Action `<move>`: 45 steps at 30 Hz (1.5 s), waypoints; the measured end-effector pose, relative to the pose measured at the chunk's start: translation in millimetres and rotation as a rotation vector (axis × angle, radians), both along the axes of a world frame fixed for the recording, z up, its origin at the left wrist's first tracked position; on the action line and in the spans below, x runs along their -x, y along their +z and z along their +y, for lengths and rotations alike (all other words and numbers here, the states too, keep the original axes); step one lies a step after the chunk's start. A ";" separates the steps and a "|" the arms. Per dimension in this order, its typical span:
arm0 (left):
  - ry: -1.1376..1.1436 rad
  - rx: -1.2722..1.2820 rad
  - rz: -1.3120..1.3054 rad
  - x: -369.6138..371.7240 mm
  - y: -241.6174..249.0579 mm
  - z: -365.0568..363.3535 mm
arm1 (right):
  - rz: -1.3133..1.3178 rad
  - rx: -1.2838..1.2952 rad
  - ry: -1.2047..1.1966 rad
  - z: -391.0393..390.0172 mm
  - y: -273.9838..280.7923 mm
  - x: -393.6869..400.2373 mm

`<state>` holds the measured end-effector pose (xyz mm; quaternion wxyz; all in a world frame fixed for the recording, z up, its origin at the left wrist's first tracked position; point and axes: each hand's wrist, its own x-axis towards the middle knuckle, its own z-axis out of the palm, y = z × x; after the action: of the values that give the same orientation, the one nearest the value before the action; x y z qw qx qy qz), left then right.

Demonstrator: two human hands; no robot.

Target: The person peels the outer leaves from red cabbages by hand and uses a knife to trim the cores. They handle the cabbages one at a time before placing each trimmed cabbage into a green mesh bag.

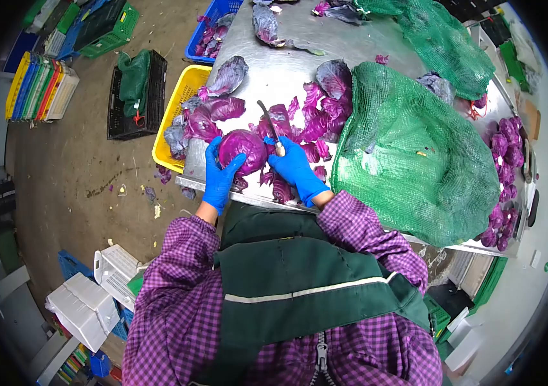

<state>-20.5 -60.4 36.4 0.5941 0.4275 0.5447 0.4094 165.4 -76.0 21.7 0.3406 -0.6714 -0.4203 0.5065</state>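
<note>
A round red cabbage [242,149] sits at the near edge of the metal table, with my blue-gloved left hand [222,172] wrapped round its left and near side. My right hand [293,166], gloved in blue too, grips a knife [268,121] by its handle. The dark, slightly curved blade points away from me, up and to the left, just right of the cabbage. Loose purple cabbage leaves [315,122] lie behind and beside both hands. To the right of my right hand a large green mesh sack [415,161] covers part of the table.
A yellow crate [184,87] holding leaves stands against the table's left edge, with a blue crate [213,32] beyond. Several red cabbages [505,161] are lined up at the far right. Another green net [444,48] lies at the back. A black crate [135,96] rests on the floor.
</note>
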 end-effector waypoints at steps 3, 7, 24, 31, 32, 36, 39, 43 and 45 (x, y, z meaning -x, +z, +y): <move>-0.004 0.266 -0.464 13.5 0.3 1.8 | 0.125 -0.160 -0.158 7.3 -17.1 -19.9; 0.068 0.415 -0.834 15.2 -6.0 -0.2 | -0.072 -0.110 -0.207 16.0 22.4 -56.0; -0.070 0.489 -0.889 -27.6 38.3 15.7 | 0.307 -0.072 -0.422 18.9 82.4 -76.4; -0.094 0.615 -1.007 -28.7 32.8 13.5 | 0.126 -0.121 -0.049 3.8 86.1 -53.3; -0.094 0.615 -1.005 -29.0 32.6 13.4 | 0.017 -0.282 0.046 4.7 85.2 -45.8; -0.110 0.656 -1.037 -30.1 35.0 10.8 | -0.032 -0.420 0.243 10.8 94.8 -46.0; -0.129 0.693 -1.059 -26.1 30.1 9.3 | -0.042 -0.349 0.315 10.5 99.2 -51.3; -0.257 0.683 -1.048 -20.8 14.8 7.5 | -0.348 -0.448 0.406 5.1 94.5 -55.1; -0.261 0.768 -1.076 -18.6 15.2 5.1 | -0.312 -0.468 0.368 7.7 90.5 -58.5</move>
<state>-1.8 -55.3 51.6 0.9371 -0.0151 0.2237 0.2675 223.9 -68.3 112.2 0.3198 -0.5572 -0.6865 0.3406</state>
